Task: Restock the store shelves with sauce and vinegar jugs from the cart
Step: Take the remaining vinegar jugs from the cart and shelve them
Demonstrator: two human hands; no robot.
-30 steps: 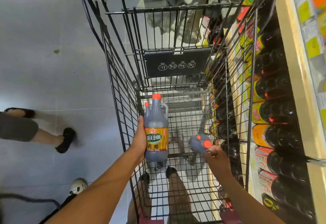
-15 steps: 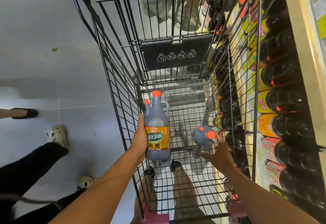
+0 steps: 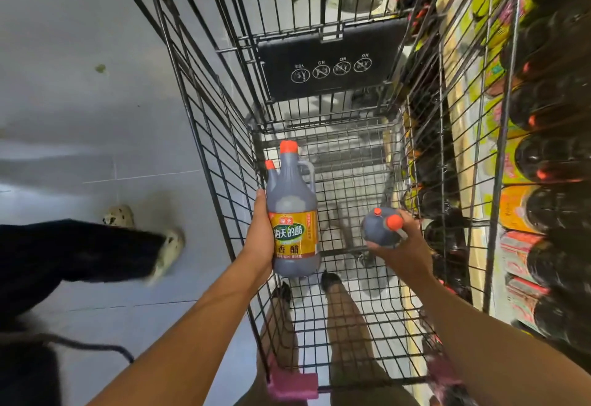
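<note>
Inside the black wire cart [image 3: 224, 162], my left hand [image 3: 260, 236] grips a dark vinegar jug [image 3: 292, 210] by its side. That jug stands upright, with an orange cap, a side handle and a yellow-green label. My right hand [image 3: 407, 247] holds a second dark jug [image 3: 382, 226], seen from above with two orange caps, close to the cart's right wall. Right of the cart, the store shelf [image 3: 463, 137] holds rows of dark bottles [image 3: 550, 156] with yellow and red labels.
The cart's black child-seat flap [image 3: 329, 60] hangs at its far end. On the grey floor to the left, a person's dark trouser leg [image 3: 73, 249] and spotted shoes [image 3: 166, 252] pass close by the cart. My own legs show through the cart bottom.
Both jugs have stayed in my hands and shifted only slightly. The right jug moved a little toward the shelf side. The person on the left has stepped closer to the cart.
</note>
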